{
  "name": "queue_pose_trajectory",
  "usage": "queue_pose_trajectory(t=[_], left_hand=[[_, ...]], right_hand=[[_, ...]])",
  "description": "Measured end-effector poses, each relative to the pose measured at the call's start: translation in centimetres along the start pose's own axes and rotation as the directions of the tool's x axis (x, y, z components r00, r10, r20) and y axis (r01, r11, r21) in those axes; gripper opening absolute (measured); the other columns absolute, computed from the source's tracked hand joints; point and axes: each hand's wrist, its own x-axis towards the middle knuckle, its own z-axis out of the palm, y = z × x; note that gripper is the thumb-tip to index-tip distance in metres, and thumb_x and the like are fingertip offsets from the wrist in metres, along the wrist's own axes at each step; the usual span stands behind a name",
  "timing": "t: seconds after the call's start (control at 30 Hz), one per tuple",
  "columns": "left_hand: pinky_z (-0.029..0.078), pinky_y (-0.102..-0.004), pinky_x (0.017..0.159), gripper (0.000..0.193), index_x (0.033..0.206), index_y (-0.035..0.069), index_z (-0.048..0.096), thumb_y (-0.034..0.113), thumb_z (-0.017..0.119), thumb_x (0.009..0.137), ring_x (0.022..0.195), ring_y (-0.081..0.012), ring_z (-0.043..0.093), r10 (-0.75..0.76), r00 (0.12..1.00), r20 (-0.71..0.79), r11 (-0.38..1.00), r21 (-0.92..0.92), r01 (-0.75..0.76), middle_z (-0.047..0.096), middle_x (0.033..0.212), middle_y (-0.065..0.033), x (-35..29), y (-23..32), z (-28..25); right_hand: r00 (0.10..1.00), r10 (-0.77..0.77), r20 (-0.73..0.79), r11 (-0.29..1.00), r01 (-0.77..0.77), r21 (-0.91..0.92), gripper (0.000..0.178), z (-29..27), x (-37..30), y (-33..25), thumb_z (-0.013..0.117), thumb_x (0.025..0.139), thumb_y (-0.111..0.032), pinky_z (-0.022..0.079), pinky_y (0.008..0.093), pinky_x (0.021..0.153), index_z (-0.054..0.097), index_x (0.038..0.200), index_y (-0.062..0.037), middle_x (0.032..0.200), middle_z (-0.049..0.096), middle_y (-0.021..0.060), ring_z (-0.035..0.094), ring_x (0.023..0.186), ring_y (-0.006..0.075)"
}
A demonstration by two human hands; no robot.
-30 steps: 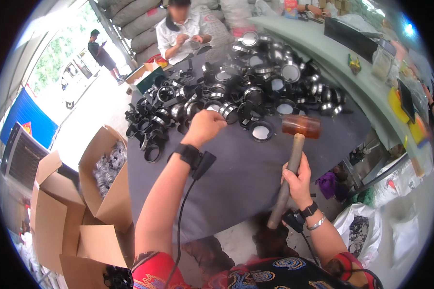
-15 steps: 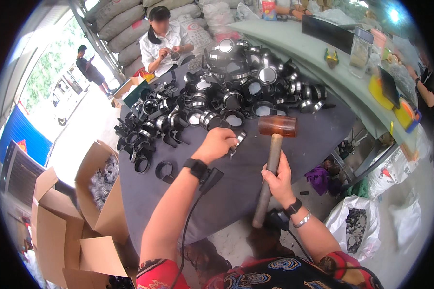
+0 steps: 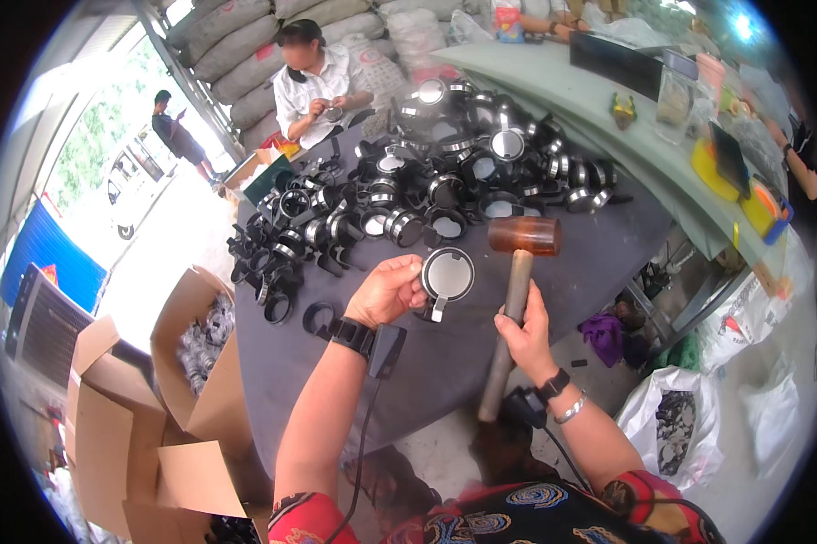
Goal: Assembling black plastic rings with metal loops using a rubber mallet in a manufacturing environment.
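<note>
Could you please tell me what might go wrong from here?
The left hand grips the round part near its edge, so the part might twist or slip. The mallet in the right hand has its head close by; a careless swing could catch the left hand. The cable hanging beside the left forearm might snag if that arm moves.

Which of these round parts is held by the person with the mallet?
The grey-faced round part in the left hand; it is held apart from the pile lying on the dark table.
</note>
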Motion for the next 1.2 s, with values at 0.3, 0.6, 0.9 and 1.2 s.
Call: queue_pose_trajectory(t=[0.3,0.6,0.9,1.2], left_hand=[[0.049,-0.047,0.066,0.017,0.079,0.002,0.064,0.018,0.059,0.083,0.075,-0.0379,0.063,0.58,0.813,0.044,-0.089,0.996,0.01,0.065,0.078,-0.0172,2.5,-3.8,4.3],[0.05,-0.0456,0.079,0.031,0.107,-0.001,0.06,0.013,0.066,0.08,0.09,-0.0386,0.063,0.654,0.756,0.02,-0.013,1.0,-0.015,0.065,0.094,-0.0203,8.1,-4.3,3.8],[0.048,-0.0424,0.082,0.045,0.118,0.005,0.057,0.015,0.071,0.076,0.099,-0.0332,0.058,0.799,0.602,0.001,-0.22,0.931,0.29,0.059,0.105,-0.016,-9.2,0.6,3.1],[0.048,-0.0418,0.088,0.042,0.118,0.004,0.061,0.026,0.067,0.082,0.102,-0.0348,0.059,0.631,0.626,-0.457,0.138,0.861,0.49,0.062,0.107,-0.0166,-12.5,-2.3,-6.9]], right_hand=[[0.995,0.099,-0.012,0.995,-0.099,0.013,0.07,-0.4,-0.2,-0.4,0.062,0.078,-0.004,0.048,0.0265,0.072,0.031,0.141,0.0033,0.092,0.053,0.0045,0.054,0.079,0.0115],[0.993,0.113,0.013,0.993,-0.114,0.013,0.068,0.4,-0.4,-1.0,0.06,0.078,-0.003,0.046,0.0256,0.074,0.033,0.14,0.0024,0.091,0.051,0.0036,0.052,0.08,0.0116],[0.989,0.143,0.028,0.989,-0.144,0.031,0.065,-0.3,-0.1,-1.4,0.061,0.08,-0.007,0.045,0.0241,0.068,0.033,0.138,0.0015,0.086,0.051,0.0027,0.05,0.074,0.0097],[0.986,0.153,0.058,0.988,-0.153,-0.006,0.066,0.3,-0.3,-1.2,0.059,0.081,-0.003,0.046,0.0239,0.064,0.032,0.141,-0.0003,0.088,0.052,0.0036,0.051,0.072,0.0101]])
